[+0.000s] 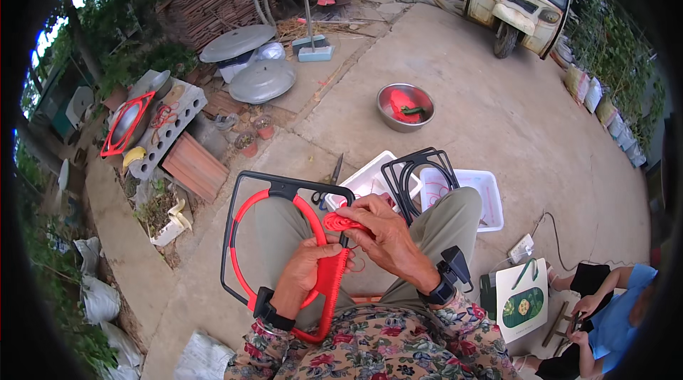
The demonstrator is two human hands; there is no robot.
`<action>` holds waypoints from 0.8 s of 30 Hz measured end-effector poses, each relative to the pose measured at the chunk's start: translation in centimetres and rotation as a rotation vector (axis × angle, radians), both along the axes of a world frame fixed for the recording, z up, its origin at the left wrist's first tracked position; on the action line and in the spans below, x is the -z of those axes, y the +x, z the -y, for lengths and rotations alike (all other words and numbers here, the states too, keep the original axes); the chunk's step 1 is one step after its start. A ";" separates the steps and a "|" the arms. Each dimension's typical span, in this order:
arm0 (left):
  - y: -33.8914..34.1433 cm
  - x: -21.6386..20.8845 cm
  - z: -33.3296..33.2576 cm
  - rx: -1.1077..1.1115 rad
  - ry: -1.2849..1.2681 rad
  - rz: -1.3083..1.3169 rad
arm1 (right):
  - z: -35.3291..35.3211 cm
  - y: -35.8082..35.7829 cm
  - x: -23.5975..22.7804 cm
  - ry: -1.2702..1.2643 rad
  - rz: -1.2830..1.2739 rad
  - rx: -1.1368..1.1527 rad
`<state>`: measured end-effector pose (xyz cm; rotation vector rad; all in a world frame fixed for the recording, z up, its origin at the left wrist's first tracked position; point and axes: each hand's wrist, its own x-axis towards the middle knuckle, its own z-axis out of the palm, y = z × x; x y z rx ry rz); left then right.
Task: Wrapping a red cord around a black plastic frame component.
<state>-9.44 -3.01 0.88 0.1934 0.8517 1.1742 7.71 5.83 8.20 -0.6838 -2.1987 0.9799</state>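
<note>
A rectangular frame point(237, 198), part black and part red with a red-and-black ring inside it, rests over my left thigh. My left hand point(306, 266) is closed round its red edge. In my right hand point(388, 238) a small bundle of red coiled cord point(341, 222) is pinched, right beside the frame's black side bar. A thin red strand hangs below my hands. Several similar black frames point(420, 166) lean together by my right knee. They stand over a white tray point(370, 170) and a second white tray point(491, 195) holding reddish strands.
Scissors point(320, 197) lie left of the trays. Ahead is a metal bowl point(405, 124) with red material inside. At left, a red frame point(128, 124) rests on a concrete block point(171, 120). A seated person point(612, 316) is at lower right, near a power strip point(521, 248).
</note>
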 end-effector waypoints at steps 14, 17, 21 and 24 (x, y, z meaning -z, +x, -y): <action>-0.2 0.4 -1.0 -0.058 0.000 -0.021 | -3.9 -5.0 1.5 0.408 0.619 -0.327; -0.3 0.6 -1.0 -0.137 -0.020 -0.009 | -3.5 -4.3 1.1 0.563 0.228 -0.213; 0.2 0.2 -1.0 -0.193 -0.019 -0.025 | -1.0 -1.4 0.8 0.300 0.011 -0.099; 0.1 1.1 -1.3 -0.159 0.001 0.008 | 0.9 0.1 4.2 0.072 0.089 0.022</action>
